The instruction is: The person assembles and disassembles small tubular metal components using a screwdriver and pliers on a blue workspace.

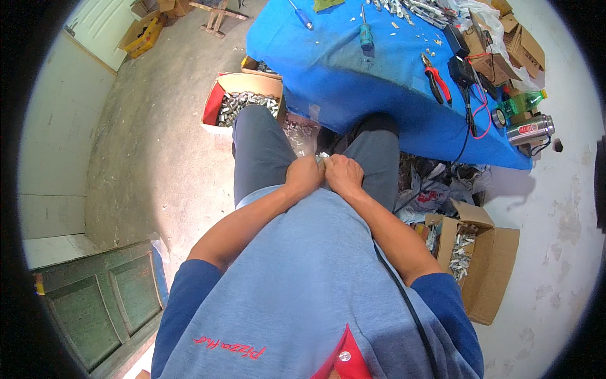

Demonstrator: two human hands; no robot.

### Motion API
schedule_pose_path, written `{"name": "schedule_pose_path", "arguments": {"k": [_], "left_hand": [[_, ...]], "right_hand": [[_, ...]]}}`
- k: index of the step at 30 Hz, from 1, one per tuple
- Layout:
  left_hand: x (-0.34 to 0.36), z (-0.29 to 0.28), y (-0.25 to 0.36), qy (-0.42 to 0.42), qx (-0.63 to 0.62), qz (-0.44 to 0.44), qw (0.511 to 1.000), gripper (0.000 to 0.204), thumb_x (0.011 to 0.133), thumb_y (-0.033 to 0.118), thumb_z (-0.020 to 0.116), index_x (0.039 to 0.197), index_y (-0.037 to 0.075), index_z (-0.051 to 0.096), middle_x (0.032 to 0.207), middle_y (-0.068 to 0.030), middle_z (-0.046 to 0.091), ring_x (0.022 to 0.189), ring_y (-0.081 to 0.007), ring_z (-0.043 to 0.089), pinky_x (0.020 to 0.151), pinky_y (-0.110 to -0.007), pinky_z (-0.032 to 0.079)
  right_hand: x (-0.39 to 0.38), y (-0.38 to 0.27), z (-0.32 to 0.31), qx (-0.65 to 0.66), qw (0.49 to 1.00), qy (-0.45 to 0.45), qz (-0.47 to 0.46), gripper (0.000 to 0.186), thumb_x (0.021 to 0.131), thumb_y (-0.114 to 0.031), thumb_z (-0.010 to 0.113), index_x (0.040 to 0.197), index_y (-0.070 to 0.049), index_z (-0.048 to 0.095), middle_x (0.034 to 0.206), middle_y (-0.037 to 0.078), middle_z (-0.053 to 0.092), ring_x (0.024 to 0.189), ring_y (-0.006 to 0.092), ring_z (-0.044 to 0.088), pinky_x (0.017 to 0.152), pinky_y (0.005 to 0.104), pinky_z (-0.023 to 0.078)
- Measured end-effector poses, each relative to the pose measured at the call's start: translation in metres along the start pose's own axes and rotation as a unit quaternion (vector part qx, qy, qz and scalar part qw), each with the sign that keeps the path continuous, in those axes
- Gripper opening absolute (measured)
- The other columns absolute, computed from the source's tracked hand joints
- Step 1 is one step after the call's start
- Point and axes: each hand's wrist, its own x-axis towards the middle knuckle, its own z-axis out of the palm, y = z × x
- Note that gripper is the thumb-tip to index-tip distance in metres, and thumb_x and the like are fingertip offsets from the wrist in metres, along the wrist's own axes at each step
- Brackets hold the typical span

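Note:
My left hand point(304, 175) and my right hand point(344, 175) meet low between my thighs, both with fingers closed. A small pale, shiny piece point(322, 155) shows just past the fingertips, but I cannot make out its kind or which hand grips it. Beyond the hands, between my legs, clear plastic point(302, 134) lies with small pale bits on it. Left of my knee stands an open cardboard box point(212, 108) holding many small metal cylinders point(249, 101).
The blue-covered table point(353, 82) bears screwdrivers point(366, 36), red-handled pliers point(437, 81), metal parts point(426, 11) and cables. At its right edge lie a green bottle point(522, 103) and a steel flask point(529, 129). A carton point(489, 271) of metal pieces sits by my right elbow.

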Motion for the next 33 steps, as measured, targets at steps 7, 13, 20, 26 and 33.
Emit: {"name": "schedule_pose_path", "arguments": {"k": [7, 13, 20, 26, 33], "left_hand": [[0.007, -0.004, 0.0, 0.058, 0.005, 0.007, 0.998, 0.037, 0.089, 0.033, 0.058, 0.092, -0.003, 0.061, 0.084, -0.0276, 0.066, 0.08, -0.0446, 0.066, 0.071, -0.054, 0.051], [0.015, -0.006, -0.014, 0.053, -0.048, 0.006, 0.997, 0.039, 0.088, 0.032, 0.06, 0.095, -0.007, 0.058, 0.087, -0.0315, 0.064, 0.085, -0.0479, 0.063, 0.074, -0.054, 0.049], [0.028, 0.012, -0.047, 0.051, -0.234, 0.061, 0.969, 0.041, 0.089, 0.032, 0.056, 0.102, -0.007, 0.056, 0.081, -0.0221, 0.064, 0.068, -0.0334, 0.063, 0.063, -0.044, 0.049], [0.028, -0.004, -0.035, -0.095, -0.399, 0.002, 0.912, 0.033, 0.093, 0.036, 0.048, 0.088, 0.004, 0.052, 0.061, -0.0051, 0.045, 0.046, -0.0124, 0.038, 0.04, -0.029, 0.027], [0.049, 0.017, -0.052, -0.016, -0.339, 0.039, 0.94, 0.037, 0.094, 0.036, 0.043, 0.077, 0.006, 0.054, 0.059, -0.0075, 0.048, 0.047, -0.0178, 0.041, 0.043, -0.033, 0.03]], "right_hand": [[0.003, -0.008, 0.016, 0.127, 0.989, 0.038, 0.063, 0.035, 0.093, -0.031, 0.051, 0.08, -0.004, 0.07, 0.083, 0.022, 0.068, 0.082, 0.0386, 0.066, 0.077, 0.0466, 0.049], [0.012, -0.007, 0.031, 0.236, 0.971, 0.013, 0.041, 0.036, 0.094, -0.032, 0.049, 0.086, -0.003, 0.068, 0.089, 0.024, 0.067, 0.087, 0.0431, 0.063, 0.075, 0.0501, 0.047], [0.038, 0.02, 0.053, 0.238, 0.969, 0.034, -0.058, 0.035, 0.096, -0.031, 0.052, 0.086, 0.001, 0.065, 0.072, 0.014, 0.065, 0.066, 0.0223, 0.061, 0.063, 0.0386, 0.047], [0.036, 0.018, 0.046, 0.248, 0.962, 0.052, -0.1, 0.034, 0.098, -0.031, 0.05, 0.093, -0.002, 0.066, 0.078, 0.016, 0.066, 0.071, 0.0265, 0.064, 0.066, 0.0389, 0.049], [0.04, 0.005, 0.042, 0.196, 0.973, 0.094, -0.08, 0.036, 0.098, -0.035, 0.049, 0.092, -0.004, 0.067, 0.079, 0.018, 0.066, 0.075, 0.0365, 0.064, 0.068, 0.0425, 0.048]]}}
